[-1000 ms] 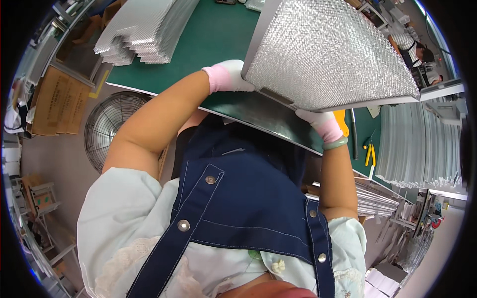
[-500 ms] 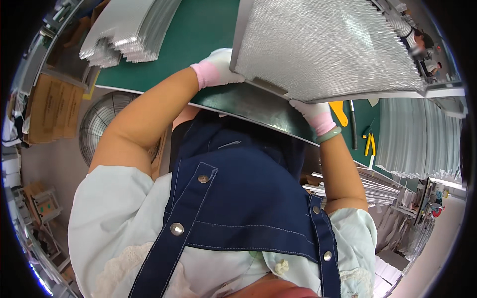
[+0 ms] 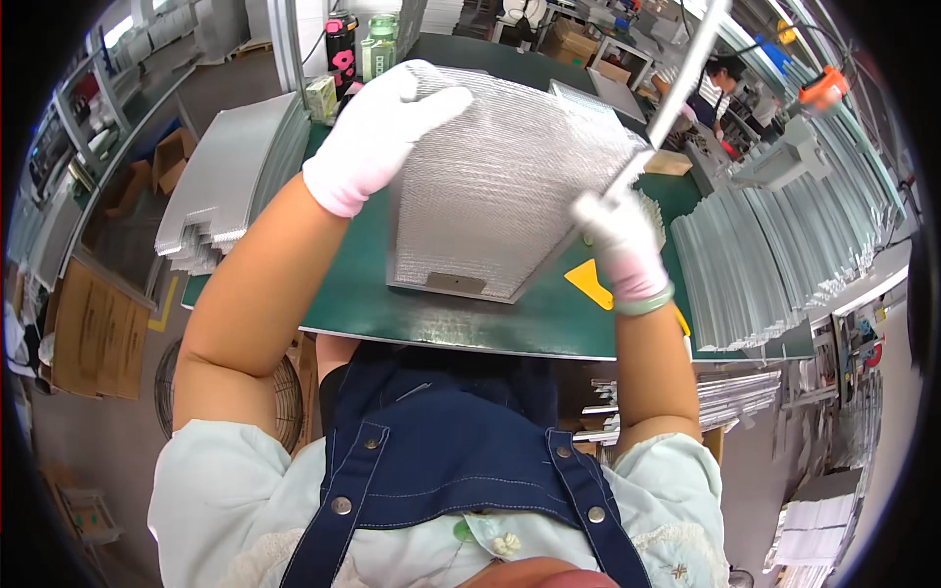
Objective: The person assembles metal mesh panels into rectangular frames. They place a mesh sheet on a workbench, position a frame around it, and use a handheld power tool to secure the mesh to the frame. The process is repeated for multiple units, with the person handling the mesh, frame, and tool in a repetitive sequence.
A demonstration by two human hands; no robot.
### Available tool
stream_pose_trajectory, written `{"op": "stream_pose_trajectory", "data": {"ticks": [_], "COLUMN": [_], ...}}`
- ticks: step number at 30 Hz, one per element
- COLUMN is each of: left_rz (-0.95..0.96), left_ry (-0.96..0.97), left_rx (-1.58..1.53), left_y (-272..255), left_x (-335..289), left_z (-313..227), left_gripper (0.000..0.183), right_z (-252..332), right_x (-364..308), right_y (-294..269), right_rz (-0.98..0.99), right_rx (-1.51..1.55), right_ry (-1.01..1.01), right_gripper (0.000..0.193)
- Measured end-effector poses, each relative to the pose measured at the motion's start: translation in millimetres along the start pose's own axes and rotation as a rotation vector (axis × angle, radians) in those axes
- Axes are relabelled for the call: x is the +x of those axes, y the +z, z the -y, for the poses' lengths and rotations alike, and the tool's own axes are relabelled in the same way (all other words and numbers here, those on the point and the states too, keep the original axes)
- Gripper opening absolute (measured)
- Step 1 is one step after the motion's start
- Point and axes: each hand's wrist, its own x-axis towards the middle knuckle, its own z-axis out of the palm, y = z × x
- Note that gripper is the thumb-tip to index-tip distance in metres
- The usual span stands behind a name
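A silver metal mesh filter panel (image 3: pixel 490 186) in a thin metal frame leans upright over the green worktable (image 3: pixel 372 304). Its lower edge, with a small dark plate (image 3: pixel 456 283), is towards me. My left hand (image 3: pixel 387 132), in a white glove with a pink cuff, grips the upper left edge, thumb across the mesh. Beside the right frame edge is my gloved right hand (image 3: pixel 622 240), smeared by motion; its fingers cannot be made out. A pale metal bar (image 3: pixel 691 73) rises past the panel's upper right corner; whether it joins the frame is unclear.
Stacked metal sheets (image 3: pixel 230 167) lie at the left, and a long row of metal pieces (image 3: pixel 774 255) at the right. A yellow scraper-like tool (image 3: pixel 590 284) lies near my right hand. Bottles (image 3: pixel 379 47) stand at the back; a co-worker (image 3: pixel 713 93) is farther off.
The panel has swung from the upper right to the middle of the table and stands more upright. My left hand has moved up to its top left. My right hand is still at its right side, now blurred.
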Motion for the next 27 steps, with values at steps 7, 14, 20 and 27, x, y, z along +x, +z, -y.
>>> {"op": "stream_pose_trajectory", "data": {"ticks": [7,14,20,27], "left_rz": [-0.001,0.012,0.018,-0.015], "left_ry": [-0.016,-0.002,-0.013,-0.004], "left_rx": [0.006,-0.044,-0.043,-0.066], "left_y": [-12.5,-11.9,-13.7,-10.8], "left_x": [2.1,-3.1,-4.2,-4.2], "left_z": [23.3,19.4,21.8,22.4], "left_gripper": [0.03,0.029,0.028,0.027], "right_z": [16.6,10.9,53.6,80.5], "right_x": [43.8,41.8,36.7,60.7], "right_y": [5.6,38.6,0.1,2.7], "right_rz": [-0.227,-0.409,-0.026,0.131], "right_rx": [-0.106,-0.179,-0.454,-0.54], "right_ry": [-0.421,-0.737,-0.415,-0.342], "right_gripper": [0.035,0.065,0.058,0.048]}}
